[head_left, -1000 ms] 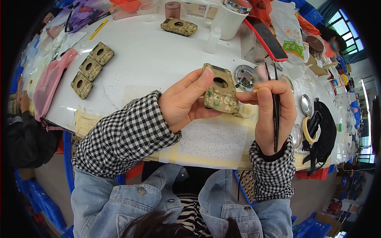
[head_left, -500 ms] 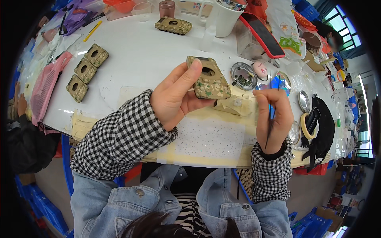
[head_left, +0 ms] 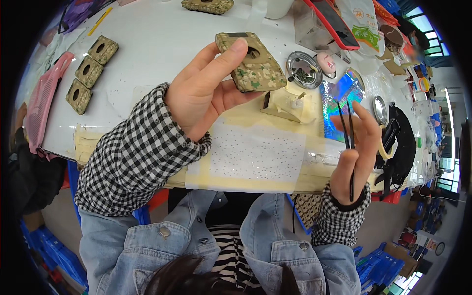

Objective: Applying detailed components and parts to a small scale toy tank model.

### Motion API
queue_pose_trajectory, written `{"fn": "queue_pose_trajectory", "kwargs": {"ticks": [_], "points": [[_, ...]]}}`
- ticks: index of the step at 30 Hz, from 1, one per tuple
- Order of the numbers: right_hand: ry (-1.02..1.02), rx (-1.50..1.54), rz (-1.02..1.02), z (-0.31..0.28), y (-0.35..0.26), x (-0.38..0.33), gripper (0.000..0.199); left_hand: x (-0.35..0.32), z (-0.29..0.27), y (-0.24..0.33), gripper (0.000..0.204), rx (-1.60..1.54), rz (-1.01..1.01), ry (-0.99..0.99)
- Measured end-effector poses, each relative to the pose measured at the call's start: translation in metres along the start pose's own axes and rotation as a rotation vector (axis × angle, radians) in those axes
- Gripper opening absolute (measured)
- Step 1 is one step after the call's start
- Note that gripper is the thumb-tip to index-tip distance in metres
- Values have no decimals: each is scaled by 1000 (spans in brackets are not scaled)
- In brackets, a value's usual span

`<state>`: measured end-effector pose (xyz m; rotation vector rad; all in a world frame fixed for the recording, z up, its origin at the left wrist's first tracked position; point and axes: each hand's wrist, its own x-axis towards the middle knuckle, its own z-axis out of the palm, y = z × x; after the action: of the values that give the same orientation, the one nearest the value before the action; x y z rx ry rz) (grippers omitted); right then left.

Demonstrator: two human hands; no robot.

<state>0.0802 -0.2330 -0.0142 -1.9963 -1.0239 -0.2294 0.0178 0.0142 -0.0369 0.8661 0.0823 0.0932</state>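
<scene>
Left hand (head_left: 201,88) grips one camouflage-patterned casing (head_left: 260,73), blocky with a round hole, tilted above the glossy white tabletop (head_left: 157,44); right hand (head_left: 363,142), fingers loosely curled, holds one pair of slim black tweezers (head_left: 352,169), tips apart. Nearby: one dotted white paper sheet (head_left: 255,152) and one round metal dish (head_left: 298,60) containing dark bits. Farther out: four similar casings (head_left: 87,73) (three in a row at left, one ahead), one pink perforated basket (head_left: 46,103), blue crates (head_left: 49,253) at floor level.

A white table (head_left: 152,49) stands on a grey floor (head_left: 377,221). At the upper right, daylight fills a window (head_left: 424,22) with dark bars, beside a dark curtain (head_left: 439,60) and a pale wall (head_left: 445,74). Blue crates (head_left: 54,253) sit at the lower left, and more at the lower right.
</scene>
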Motion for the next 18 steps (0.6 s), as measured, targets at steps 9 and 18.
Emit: {"fn": "queue_pose_trajectory", "kwargs": {"ticks": [9, 18], "points": [[-228, 519, 444, 8, 8, -44, 18, 0, 4, -3, 40, 91, -24, 65], [-122, 587, 555, 26, 11, -47, 10, -1, 4, -2, 40, 85, -36, 65]]}}
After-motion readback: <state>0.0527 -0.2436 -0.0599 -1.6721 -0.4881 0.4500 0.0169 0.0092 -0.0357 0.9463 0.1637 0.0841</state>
